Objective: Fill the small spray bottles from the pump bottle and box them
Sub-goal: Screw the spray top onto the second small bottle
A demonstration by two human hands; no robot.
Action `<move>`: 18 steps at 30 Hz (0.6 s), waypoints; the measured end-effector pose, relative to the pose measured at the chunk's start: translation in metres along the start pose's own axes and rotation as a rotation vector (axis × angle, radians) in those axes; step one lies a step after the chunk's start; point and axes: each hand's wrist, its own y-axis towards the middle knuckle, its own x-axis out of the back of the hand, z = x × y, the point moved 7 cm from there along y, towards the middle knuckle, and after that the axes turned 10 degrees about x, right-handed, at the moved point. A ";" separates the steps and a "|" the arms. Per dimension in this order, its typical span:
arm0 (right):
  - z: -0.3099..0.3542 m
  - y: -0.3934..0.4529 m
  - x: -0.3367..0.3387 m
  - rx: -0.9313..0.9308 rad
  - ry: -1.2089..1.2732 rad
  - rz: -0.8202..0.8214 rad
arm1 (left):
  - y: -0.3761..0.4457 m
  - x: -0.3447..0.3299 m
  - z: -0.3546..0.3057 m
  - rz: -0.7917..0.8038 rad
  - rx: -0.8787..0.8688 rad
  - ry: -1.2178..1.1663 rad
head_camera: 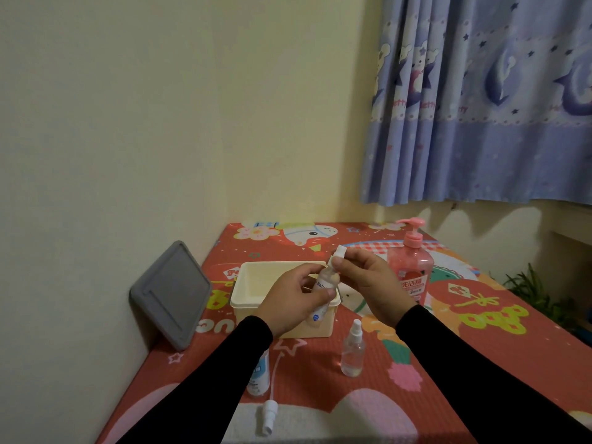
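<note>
Now | left hand (pixel 290 299) grips spray bottle (pixel 323 290) | right hand (pixel 368 285) pinches nozzle (pixel 340 253)

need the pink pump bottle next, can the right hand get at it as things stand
Probably not right away: the right hand is pinching the spray cap on the small bottle. The pump bottle stands just behind it, nothing between.
</note>
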 end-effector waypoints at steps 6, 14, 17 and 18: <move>0.000 0.000 0.001 0.024 0.011 -0.059 | 0.000 -0.002 -0.002 -0.015 -0.003 0.004; -0.001 0.000 -0.002 0.004 0.033 0.043 | -0.002 -0.007 -0.003 0.090 -0.006 -0.065; 0.000 0.001 -0.001 0.015 -0.009 0.047 | -0.001 -0.007 -0.002 0.074 -0.014 -0.052; -0.001 0.001 0.000 0.014 -0.019 0.023 | 0.000 -0.007 -0.002 0.054 -0.022 -0.043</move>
